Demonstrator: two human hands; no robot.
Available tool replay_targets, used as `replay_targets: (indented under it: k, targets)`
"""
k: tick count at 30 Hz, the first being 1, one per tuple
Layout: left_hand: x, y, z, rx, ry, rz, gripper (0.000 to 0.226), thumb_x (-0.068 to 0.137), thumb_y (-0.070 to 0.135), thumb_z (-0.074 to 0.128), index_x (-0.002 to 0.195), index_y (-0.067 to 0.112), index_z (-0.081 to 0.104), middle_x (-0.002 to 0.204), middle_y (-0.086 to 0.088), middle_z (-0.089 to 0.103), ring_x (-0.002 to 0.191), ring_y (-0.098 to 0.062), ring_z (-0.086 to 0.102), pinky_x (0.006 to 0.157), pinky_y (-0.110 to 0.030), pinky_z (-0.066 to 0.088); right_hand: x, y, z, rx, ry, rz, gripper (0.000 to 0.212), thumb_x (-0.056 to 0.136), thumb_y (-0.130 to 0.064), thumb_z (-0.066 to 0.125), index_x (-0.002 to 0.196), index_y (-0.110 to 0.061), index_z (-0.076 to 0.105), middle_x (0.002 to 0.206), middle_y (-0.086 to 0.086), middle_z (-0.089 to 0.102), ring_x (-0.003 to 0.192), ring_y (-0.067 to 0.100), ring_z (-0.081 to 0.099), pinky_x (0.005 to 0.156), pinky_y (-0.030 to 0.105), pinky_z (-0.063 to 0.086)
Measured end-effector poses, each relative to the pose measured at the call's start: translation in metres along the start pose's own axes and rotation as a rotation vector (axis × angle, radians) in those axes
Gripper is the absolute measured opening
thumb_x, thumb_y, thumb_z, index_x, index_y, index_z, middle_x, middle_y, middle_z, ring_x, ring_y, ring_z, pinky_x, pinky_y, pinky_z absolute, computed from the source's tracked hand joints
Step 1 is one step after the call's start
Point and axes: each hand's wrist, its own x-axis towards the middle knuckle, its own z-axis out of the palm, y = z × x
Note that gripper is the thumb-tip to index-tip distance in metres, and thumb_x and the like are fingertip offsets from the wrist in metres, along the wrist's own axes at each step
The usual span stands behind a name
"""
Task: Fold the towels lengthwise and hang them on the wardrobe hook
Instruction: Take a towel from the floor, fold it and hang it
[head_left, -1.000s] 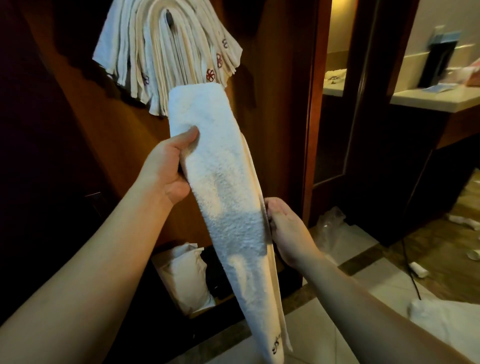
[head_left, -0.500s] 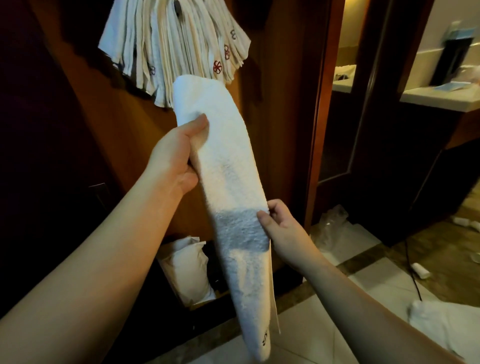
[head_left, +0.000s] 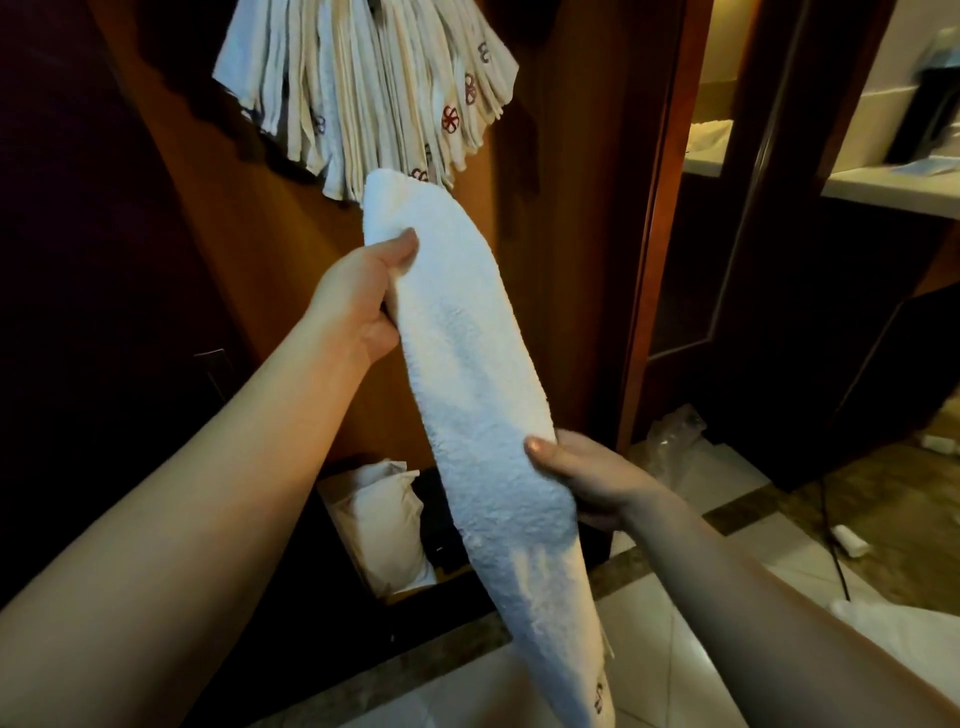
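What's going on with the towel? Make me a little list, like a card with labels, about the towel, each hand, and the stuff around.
held towel: white, folded into a long narrow strip, slanting from upper left to lower right
left hand: grips the strip near its upper end, thumb on top
right hand: grips the strip lower down, thumb on the front
hanging towels: a bunch already up on the wooden wardrobe, some with red logos
hook: hidden by the bunch
floor: a white bag at the wardrobe's foot
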Motion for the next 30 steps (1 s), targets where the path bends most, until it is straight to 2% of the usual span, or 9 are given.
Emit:
replay_targets:
  k: [3, 7, 11, 14, 17, 23, 27, 28, 30]
  targets:
    - [0.011, -0.003, 0.0, 0.053, 0.035, -0.05, 0.031, 0.09, 0.016, 0.071, 0.117, 0.003, 0.062, 0.093, -0.012, 0.077, 0.081, -0.029, 0.075, 0.066, -0.047, 0.061, -0.004, -0.002, -0.004, -0.197, -0.166, 0.13, 0.097, 0.038, -0.06, 0.095, 0.116, -0.01, 0.064, 0.112, 0.007, 0.074, 0.107, 0.024, 0.069, 0.098, 0.04, 0.053]
    - [0.023, -0.006, -0.005, 0.192, 0.056, -0.124, 0.043, 0.089, 0.02, 0.073, 0.126, 0.004, 0.059, 0.101, -0.013, 0.075, 0.088, -0.03, 0.074, 0.08, -0.05, 0.06, -0.009, -0.001, 0.0, -0.305, -0.145, 0.149, 0.092, 0.051, -0.075, 0.082, 0.119, -0.016, 0.065, 0.123, 0.007, 0.07, 0.118, 0.026, 0.064, 0.11, 0.05, 0.043]
    - [0.03, -0.015, -0.007, 0.254, 0.071, -0.192, 0.04, 0.092, 0.02, 0.07, 0.123, 0.002, 0.051, 0.099, -0.013, 0.071, 0.088, -0.027, 0.071, 0.07, -0.042, 0.059, -0.02, -0.002, 0.007, -0.106, -0.106, 0.067, 0.085, 0.049, -0.072, 0.085, 0.111, -0.015, 0.07, 0.115, 0.006, 0.073, 0.111, 0.023, 0.068, 0.102, 0.041, 0.051]
    - [0.037, -0.028, -0.005, 0.268, 0.061, -0.237, 0.045, 0.095, 0.02, 0.065, 0.132, 0.001, 0.048, 0.1, -0.013, 0.071, 0.09, -0.027, 0.071, 0.069, -0.041, 0.06, -0.025, -0.001, 0.015, 0.237, -0.176, 0.075, 0.071, 0.049, -0.055, 0.094, 0.105, -0.013, 0.078, 0.114, 0.008, 0.073, 0.108, 0.023, 0.07, 0.087, 0.032, 0.057]
    - [0.045, -0.044, -0.01, 0.277, 0.067, -0.264, 0.048, 0.097, 0.018, 0.062, 0.139, 0.002, 0.045, 0.099, -0.013, 0.071, 0.092, -0.026, 0.072, 0.066, -0.038, 0.061, -0.028, 0.001, 0.017, 0.48, -0.214, 0.124, 0.067, 0.042, -0.038, 0.101, 0.1, -0.011, 0.08, 0.112, 0.01, 0.074, 0.103, 0.023, 0.072, 0.082, 0.033, 0.059]
    - [0.058, -0.072, -0.03, 0.289, 0.082, -0.317, 0.038, 0.098, 0.018, 0.061, 0.13, 0.003, 0.049, 0.108, -0.015, 0.07, 0.09, -0.025, 0.074, 0.066, -0.036, 0.062, -0.029, 0.002, 0.014, 0.336, -0.282, 0.178, 0.059, 0.055, -0.028, 0.098, 0.108, -0.01, 0.078, 0.118, 0.01, 0.072, 0.11, 0.023, 0.068, 0.094, 0.035, 0.055]
    - [0.068, -0.1, -0.053, 0.372, -0.004, -0.38, 0.049, 0.1, 0.036, 0.055, 0.134, 0.001, 0.05, 0.114, -0.016, 0.069, 0.094, -0.027, 0.07, 0.066, -0.04, 0.057, -0.023, -0.02, 0.018, 0.332, -0.231, 0.113, 0.06, 0.062, -0.026, 0.094, 0.115, -0.008, 0.073, 0.122, 0.016, 0.069, 0.111, 0.029, 0.068, 0.09, 0.039, 0.057]
    - [0.063, -0.104, -0.056, 0.361, -0.044, -0.412, 0.048, 0.101, 0.039, 0.053, 0.134, 0.004, 0.053, 0.112, -0.015, 0.069, 0.093, -0.028, 0.069, 0.068, -0.042, 0.055, -0.021, -0.028, 0.02, 0.334, -0.209, 0.072, 0.058, 0.065, -0.026, 0.092, 0.116, -0.007, 0.072, 0.121, 0.017, 0.069, 0.11, 0.03, 0.068, 0.09, 0.039, 0.057]
    - [0.05, -0.108, -0.059, 0.355, -0.098, -0.422, 0.034, 0.104, 0.036, 0.045, 0.115, 0.007, 0.06, 0.098, -0.011, 0.07, 0.084, -0.026, 0.066, 0.069, -0.041, 0.052, -0.019, -0.046, 0.024, 0.318, -0.136, -0.022, 0.041, 0.074, -0.024, 0.08, 0.111, -0.007, 0.074, 0.113, 0.017, 0.072, 0.103, 0.028, 0.071, 0.086, 0.038, 0.059]
